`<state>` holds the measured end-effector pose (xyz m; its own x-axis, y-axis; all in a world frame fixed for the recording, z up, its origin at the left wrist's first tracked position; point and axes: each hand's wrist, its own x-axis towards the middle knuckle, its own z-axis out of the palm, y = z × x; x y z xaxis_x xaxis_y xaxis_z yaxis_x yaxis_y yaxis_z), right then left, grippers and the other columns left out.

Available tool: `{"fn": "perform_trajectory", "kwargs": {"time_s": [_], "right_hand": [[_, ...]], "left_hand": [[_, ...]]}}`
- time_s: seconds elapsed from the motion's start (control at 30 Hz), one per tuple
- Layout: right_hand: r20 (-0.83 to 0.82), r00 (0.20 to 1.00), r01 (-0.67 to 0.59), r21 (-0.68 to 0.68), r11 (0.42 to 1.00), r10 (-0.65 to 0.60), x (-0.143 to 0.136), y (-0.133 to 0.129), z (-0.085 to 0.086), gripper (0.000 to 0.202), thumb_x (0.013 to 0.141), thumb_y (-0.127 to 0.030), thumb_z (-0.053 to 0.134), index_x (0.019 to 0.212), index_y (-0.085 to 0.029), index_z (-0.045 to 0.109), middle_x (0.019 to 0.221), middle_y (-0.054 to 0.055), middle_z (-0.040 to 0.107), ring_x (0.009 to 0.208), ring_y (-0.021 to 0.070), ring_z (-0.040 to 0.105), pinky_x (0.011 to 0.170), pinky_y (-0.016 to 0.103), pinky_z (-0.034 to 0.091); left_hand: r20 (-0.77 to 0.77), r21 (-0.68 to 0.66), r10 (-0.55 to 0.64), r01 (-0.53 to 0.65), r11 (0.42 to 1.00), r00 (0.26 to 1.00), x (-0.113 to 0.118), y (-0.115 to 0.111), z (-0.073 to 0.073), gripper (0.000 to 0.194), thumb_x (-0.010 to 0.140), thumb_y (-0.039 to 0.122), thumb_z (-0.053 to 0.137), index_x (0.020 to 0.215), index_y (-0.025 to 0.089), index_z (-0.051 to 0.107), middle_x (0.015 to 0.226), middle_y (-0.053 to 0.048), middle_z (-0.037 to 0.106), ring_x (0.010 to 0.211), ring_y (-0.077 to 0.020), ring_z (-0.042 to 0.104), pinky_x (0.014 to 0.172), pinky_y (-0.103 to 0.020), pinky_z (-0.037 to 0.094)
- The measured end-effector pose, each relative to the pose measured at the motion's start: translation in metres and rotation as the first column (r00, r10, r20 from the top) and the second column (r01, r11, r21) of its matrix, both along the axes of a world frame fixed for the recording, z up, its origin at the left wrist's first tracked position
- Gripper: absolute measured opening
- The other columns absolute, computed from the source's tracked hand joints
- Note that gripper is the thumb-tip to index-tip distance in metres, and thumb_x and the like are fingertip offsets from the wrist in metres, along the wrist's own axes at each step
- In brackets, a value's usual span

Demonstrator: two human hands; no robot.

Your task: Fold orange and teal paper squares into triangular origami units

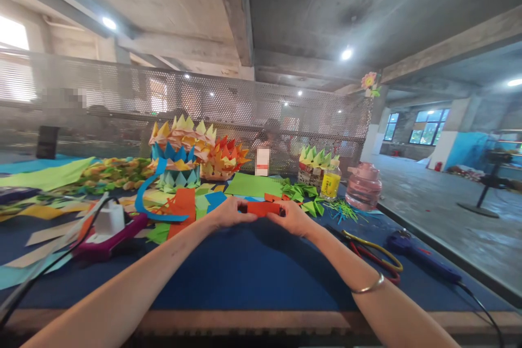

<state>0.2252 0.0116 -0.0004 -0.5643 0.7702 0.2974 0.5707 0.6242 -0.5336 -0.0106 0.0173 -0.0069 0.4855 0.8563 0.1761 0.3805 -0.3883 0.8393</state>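
A red-orange strip of paper (263,209) is held level between my hands, above the blue tabletop (261,272). My left hand (231,213) grips its left end between thumb and fingers. On the opposite end, my right hand (294,218) pinches it the same way, with a bangle on that wrist. Just behind lie a green paper sheet (253,185) and a small blue paper piece (215,200). An orange paper sheet (183,206) rests left of my left hand, and folded green paper pieces (299,191) lie beyond my right.
Folded-paper crowns (179,179) stand at the back left. A yellow-labelled bottle (330,180) and a pink jug (364,187) stand at right. A magenta power strip (108,242) with cables lies left; a corded blue tool (424,255) lies right. A perforated screen (228,103) borders the back.
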Motion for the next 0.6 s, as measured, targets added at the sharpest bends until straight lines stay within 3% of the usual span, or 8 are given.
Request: {"fn": "perform_trajectory", "kwargs": {"time_s": [0.23,0.6], "right_hand": [[-0.020,0.999,-0.050,0.001,0.999,0.050,-0.0101,-0.0066,-0.0033,0.025,0.096,-0.035,0.059,0.107,-0.013,0.063,0.102,0.004,0.066,0.087,0.0189,0.066,0.076,0.036,0.056],[-0.073,0.993,-0.093,-0.013,0.996,0.092,-0.0089,-0.0084,-0.0010,0.026,0.096,-0.035,0.058,0.109,-0.013,0.062,0.102,0.004,0.065,0.086,0.0186,0.066,0.074,0.035,0.057]], "left_hand": [[-0.062,-0.005,-0.009,0.008,1.000,0.998,0.0065,-0.0012,-0.0096,0.020,0.093,0.031,0.062,0.097,0.011,0.064,0.092,-0.002,0.065,0.075,-0.0146,0.064,0.065,-0.028,0.055],[-0.010,-0.046,0.024,-0.025,0.999,1.000,0.0092,-0.0040,0.0001,0.020,0.093,0.030,0.063,0.097,0.011,0.063,0.092,-0.002,0.065,0.075,-0.0148,0.064,0.065,-0.028,0.055]]}}
